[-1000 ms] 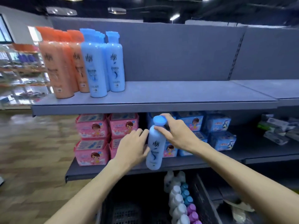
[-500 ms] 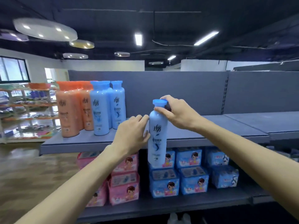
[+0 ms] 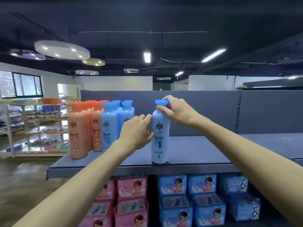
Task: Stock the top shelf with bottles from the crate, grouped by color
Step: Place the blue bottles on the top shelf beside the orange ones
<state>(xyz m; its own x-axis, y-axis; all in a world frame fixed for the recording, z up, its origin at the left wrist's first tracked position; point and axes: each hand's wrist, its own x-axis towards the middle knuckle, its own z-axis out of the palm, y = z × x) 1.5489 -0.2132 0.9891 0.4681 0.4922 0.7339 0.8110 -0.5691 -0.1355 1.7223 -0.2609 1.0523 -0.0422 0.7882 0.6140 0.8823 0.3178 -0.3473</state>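
Observation:
A light blue bottle (image 3: 160, 138) with a blue cap stands upright near the front edge of the grey top shelf (image 3: 188, 149). My right hand (image 3: 177, 110) grips its neck and cap from the right. My left hand (image 3: 136, 132) holds its body from the left, fingers curled against the side. Further left on the shelf stand several orange bottles (image 3: 78, 131) and, beside them, several blue bottles (image 3: 109, 126) of the same kind. The crate is out of view.
The shelf's grey back panel (image 3: 205, 110) rises behind the bottle. Below, pink packs (image 3: 131, 200) and blue packs (image 3: 191, 199) fill the lower shelf. A colourful rack (image 3: 37, 126) stands far left across the floor.
Both hands have lifted the blue bottle from below the shelf up onto the top shelf, where its base now rests. The view has tilted upward, and the crate has dropped out of sight.

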